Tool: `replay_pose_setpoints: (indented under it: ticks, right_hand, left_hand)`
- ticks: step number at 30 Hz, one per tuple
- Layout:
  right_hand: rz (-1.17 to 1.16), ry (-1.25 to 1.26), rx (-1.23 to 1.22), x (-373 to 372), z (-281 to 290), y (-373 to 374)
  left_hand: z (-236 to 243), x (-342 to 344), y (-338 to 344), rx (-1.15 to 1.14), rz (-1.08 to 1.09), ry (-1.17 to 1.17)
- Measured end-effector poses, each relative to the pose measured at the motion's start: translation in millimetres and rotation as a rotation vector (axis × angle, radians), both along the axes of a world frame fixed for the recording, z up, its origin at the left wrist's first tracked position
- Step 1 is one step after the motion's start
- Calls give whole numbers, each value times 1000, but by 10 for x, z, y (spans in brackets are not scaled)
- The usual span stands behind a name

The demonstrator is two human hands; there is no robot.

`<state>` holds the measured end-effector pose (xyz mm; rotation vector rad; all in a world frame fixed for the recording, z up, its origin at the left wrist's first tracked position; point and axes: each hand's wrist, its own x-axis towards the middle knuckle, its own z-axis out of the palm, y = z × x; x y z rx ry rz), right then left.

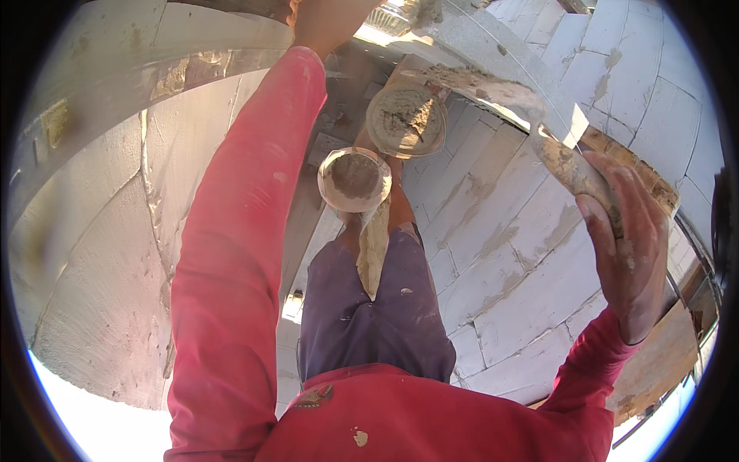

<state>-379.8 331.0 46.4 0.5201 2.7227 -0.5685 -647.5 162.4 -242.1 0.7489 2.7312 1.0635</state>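
Observation:
My left arm, in a red sleeve, reaches up to the far edge of the head view. My left hand [332,23] is mostly cut off there, so its grip is hidden. At the right, my right hand [635,239] has its thumb and fingers around a long, rounded, mortar-smeared thing [573,171] whose kind I cannot make out. That thing lies beside the end of a mortar-covered ledge [493,91]. Below, near my legs, are a round container of mortar [406,123] and a smaller round container [354,181] with grey material inside.
A pale, tapering, mortar-stained piece [373,258] points toward me below the smaller container. Pale block walls [493,254] stand at the right, and a rough plastered surface [100,285] curves along the left. A thin string [493,35] crosses the upper right. A wooden board [654,358] sits at the lower right.

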Motion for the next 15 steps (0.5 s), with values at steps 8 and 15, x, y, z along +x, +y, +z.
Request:
replay_pose_setpoints:
  ticks: [8,15]
  right_hand:
    - [-305,-348,-437,1998,-2995,-2018]
    - [-54,-443,-99,2039,-4980,-3137]
  left_hand:
    - [-144,-58,53,19,-10,35]
    - [-64,-73,105,-25,-74,109]
